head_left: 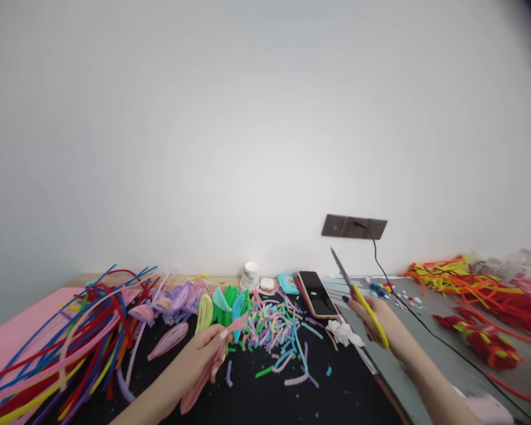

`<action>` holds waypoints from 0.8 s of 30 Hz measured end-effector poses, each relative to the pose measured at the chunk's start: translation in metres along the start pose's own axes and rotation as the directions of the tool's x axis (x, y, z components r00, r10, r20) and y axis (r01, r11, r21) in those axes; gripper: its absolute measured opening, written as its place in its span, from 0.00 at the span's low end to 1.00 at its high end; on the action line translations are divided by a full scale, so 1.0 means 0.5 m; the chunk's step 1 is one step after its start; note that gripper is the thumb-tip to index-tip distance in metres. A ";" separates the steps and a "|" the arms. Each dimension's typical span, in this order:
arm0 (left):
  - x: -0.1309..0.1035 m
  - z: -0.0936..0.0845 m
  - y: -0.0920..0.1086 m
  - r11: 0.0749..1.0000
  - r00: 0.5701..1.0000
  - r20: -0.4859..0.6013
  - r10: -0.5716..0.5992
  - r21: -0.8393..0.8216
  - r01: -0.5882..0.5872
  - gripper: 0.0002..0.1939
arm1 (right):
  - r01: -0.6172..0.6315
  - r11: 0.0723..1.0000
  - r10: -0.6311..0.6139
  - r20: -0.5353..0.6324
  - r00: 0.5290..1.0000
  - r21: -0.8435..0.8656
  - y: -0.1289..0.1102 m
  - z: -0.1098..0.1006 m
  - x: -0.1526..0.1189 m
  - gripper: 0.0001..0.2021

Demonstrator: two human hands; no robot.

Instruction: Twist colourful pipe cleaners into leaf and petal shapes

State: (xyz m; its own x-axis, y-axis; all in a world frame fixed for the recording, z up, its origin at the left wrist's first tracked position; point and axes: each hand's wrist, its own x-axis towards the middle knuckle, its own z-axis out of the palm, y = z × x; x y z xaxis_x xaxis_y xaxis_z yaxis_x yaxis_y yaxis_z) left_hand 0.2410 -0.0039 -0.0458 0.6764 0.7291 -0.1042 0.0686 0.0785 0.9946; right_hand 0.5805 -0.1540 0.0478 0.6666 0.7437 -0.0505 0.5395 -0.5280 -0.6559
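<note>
My left hand (203,354) is closed around a pink bundle of fuzzy stems (194,395), whose tips stick out past the fingers at the upper right. My right hand (374,321) grips yellow-handled scissors (358,295), raised over the right side of the table with the blades pointing up and left. Between the hands, many short pastel cut pieces (272,324) lie heaped on a black mat (256,407). A looped pink bundle (169,341) rests left of my left hand, and yellow-green loops (204,313) lie just behind it.
Long colored stems (88,348) spread over a pink sheet (22,324) at left. A paper cup (250,276), a phone (317,294) and crumpled tissue (345,333) lie toward the back. A black cable (418,319) crosses the right side near red and orange stems (482,289).
</note>
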 end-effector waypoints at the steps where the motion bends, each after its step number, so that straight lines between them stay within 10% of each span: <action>1: 0.002 0.005 0.009 1.000 1.000 -0.014 0.008 -0.019 -0.008 0.28 | 0.048 0.987 -0.060 0.070 0.996 0.153 -0.014 0.021 -0.021 0.20; 4: 0.003 0.020 0.042 0.998 0.999 -0.032 0.011 -0.058 -0.012 0.27 | 0.054 0.881 -0.225 0.315 0.922 0.469 -0.047 0.084 -0.076 0.28; 10: 0.016 0.037 0.067 0.993 0.994 -0.107 0.011 -0.114 -0.023 0.25 | 0.114 0.921 -0.333 0.598 0.729 0.373 -0.088 0.133 -0.145 0.29; 15: 0.035 0.047 0.060 0.988 0.987 -0.148 0.059 -0.134 -0.079 0.26 | 0.335 0.937 -0.330 0.574 0.749 0.101 -0.116 0.141 -0.167 0.20; 24: 0.031 0.079 0.068 1.000 1.000 -0.023 0.014 -0.008 -0.014 0.25 | 0.277 0.956 -0.277 0.592 0.757 0.094 -0.130 0.167 -0.173 0.18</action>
State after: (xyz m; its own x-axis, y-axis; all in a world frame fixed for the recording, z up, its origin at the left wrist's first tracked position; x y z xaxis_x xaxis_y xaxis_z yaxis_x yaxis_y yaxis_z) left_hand 0.2827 -0.0170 -0.0134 0.6599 0.7459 -0.0903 0.0531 0.0736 0.9959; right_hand 0.4448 -0.1498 0.0316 0.0506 0.9518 -0.3025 0.6522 -0.2609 -0.7117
